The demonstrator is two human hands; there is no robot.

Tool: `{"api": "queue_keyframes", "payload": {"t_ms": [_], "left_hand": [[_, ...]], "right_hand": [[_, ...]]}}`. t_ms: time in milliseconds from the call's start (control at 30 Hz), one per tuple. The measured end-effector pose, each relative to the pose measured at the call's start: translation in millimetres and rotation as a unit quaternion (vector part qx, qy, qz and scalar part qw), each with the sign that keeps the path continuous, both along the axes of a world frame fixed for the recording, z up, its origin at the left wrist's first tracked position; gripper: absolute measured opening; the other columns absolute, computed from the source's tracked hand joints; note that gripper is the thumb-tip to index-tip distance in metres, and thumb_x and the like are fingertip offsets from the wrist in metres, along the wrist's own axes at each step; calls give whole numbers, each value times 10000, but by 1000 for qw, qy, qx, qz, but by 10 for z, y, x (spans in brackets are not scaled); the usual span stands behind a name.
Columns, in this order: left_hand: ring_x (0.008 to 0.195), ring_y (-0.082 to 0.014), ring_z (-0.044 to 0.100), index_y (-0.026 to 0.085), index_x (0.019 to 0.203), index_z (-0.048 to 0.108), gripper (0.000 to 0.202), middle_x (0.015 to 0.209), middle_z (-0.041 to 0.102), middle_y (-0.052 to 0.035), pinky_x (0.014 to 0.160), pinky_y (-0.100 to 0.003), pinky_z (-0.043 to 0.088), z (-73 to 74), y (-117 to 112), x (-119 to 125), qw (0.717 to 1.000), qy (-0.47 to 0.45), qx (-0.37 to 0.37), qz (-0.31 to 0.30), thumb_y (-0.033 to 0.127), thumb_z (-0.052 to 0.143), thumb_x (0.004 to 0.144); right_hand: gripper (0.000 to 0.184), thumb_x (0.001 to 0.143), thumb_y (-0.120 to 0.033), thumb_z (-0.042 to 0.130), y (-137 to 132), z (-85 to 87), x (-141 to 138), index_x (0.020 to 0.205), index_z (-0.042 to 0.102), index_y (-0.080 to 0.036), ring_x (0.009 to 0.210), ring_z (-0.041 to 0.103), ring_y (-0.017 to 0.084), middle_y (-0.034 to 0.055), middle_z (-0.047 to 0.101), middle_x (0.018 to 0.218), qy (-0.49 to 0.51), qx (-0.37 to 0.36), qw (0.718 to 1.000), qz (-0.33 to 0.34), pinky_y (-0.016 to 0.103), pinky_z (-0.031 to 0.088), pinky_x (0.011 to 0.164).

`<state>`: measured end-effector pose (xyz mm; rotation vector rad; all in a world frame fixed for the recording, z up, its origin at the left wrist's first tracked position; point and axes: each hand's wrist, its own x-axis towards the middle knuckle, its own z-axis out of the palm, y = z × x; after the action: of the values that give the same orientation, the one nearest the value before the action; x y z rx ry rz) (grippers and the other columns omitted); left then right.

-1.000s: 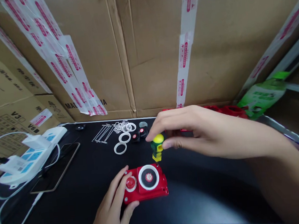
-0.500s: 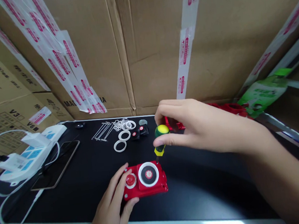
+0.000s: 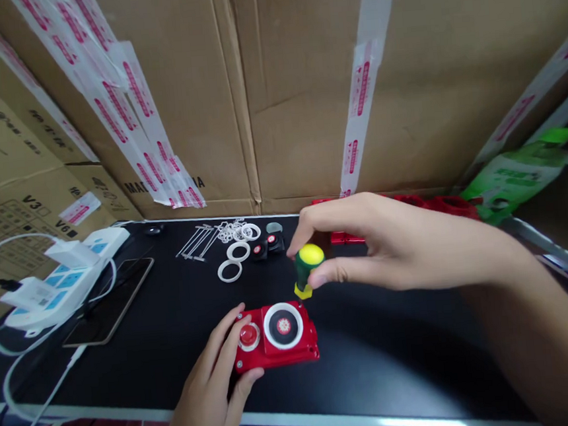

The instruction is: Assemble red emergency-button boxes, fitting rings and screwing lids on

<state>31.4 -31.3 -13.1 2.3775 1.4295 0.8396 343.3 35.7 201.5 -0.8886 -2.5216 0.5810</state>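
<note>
Clock read from the red device, 12 at the far edge. You had a tall brown cardboard wall (image 3: 299, 105) closing off 12. Two white plastic rings (image 3: 231, 280) lay at 11, with thin T-ended metal rods (image 3: 198, 242) and a tangled white pile (image 3: 230, 231) farther out. Small black parts with red-and-white centres (image 3: 272, 242) sat at 12. Between 9 and 10: a dark flat phone (image 3: 115, 300), then a white plastic power strip (image 3: 66, 280) trailing cables. A green plastic bottle (image 3: 519, 178) leaned at 2, well apart. Your right hand partly blocked glossy red plastic pieces (image 3: 348, 237) at 1.

The red plastic box-shaped device (image 3: 275, 350) lay on the black tabletop (image 3: 377, 370), its white-ringed black disc facing up. Your left hand (image 3: 207, 392), at 8, spread thumb and fingers around its 9 o'clock end, gripping it. Your right hand (image 3: 371, 248), at 2, was partly closed, pinching a green-and-yellow screwdriver (image 3: 309, 267), near upright, tip at the device's 1 o'clock corner; exact contact too small to tell.
</note>
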Motion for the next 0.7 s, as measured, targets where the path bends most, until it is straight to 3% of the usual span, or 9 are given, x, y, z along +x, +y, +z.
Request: {"api": "queue_keyframes", "payload": {"t_ms": [67,167,267,367,433,533,600,700], "left_hand": [[1465,-301,622,384,1656,402,588,1678,535,-69,1125,-406,617,-7,-6,-2,1000,2,1,0,272,543,1096],[1469,-299,617,389,1663,383,593,1681,530,-69,1126,-409,616,-29,-11,-9,1000,6,2,4,278,539,1101],[1472,-299,614,381,1650,396,566,1685,522,-72,1120,-412,622,-40,-8,-9,1000,4,0,3,290,533,1108],[1470,-296,616,374,1625,425,526,1681,527,-69,1116,-415,626,-23,-1,5,1000,-1,-4,2,298,522,1114],[1459,-299,627,380,1606,446,502,1671,541,-65,1103,-423,635,0,-1,19,1000,-7,-7,5,315,524,1114],[1461,-307,625,394,1628,403,533,1659,556,-71,1107,-460,632,28,-17,38,999,-35,-27,13,341,529,1113],[1475,-312,610,381,1682,293,626,1655,559,-96,1132,-497,611,25,-34,42,996,-69,-50,23,354,544,1109],[1468,-337,611,339,1699,250,702,1656,538,-149,1122,-521,614,-20,-44,34,990,-118,-61,36,369,595,1088]], "right_hand": [[359,1021,-538,708,-33,-40,-88,981,667,-183,677,594,156,20,714,860,-44,103,991,-68,288,393,614],[463,1039,-627,619,-72,-106,-205,889,621,-189,576,508,163,22,639,742,-138,243,950,-142,324,237,559],[581,1078,-685,456,-81,-145,-266,845,642,-187,567,547,203,50,617,681,-211,295,913,-186,351,183,572],[658,1093,-709,368,-71,-126,-236,893,685,-168,592,598,215,86,678,773,-233,268,915,-191,345,229,567],[583,1081,-688,463,-55,-82,-157,1079,703,-157,697,656,215,106,735,992,-185,209,948,-153,331,359,601],[436,1064,-527,641,-10,-6,11,1342,647,-191,1019,707,217,99,715,1297,-61,72,995,-37,321,525,831],[337,1084,-366,640,30,25,105,1388,651,-220,1151,690,198,77,710,1357,-21,-4,1000,20,302,537,926],[282,1087,-281,623,81,22,153,1353,701,-233,1126,709,181,59,745,1305,2,-56,998,41,282,543,905]]}}
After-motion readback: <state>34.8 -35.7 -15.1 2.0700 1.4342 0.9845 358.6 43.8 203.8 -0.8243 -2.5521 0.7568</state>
